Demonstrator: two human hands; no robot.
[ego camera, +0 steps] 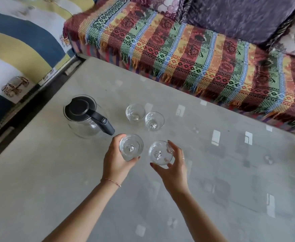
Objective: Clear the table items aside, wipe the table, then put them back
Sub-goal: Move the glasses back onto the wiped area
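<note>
Soft daylight, faint shadows; sofa (pixel 195 46) corners blurred, wide-angle edge bending.

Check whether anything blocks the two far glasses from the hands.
Yes: each hand already holds a near glass, the left hand one, the right hand another, and these sit directly before the far glasses.

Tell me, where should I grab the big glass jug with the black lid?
Grip the jug by its black handle, coming from the near right side, since the handle sticks out toward the left hand. The round glass body looks wide and slippery.
</note>
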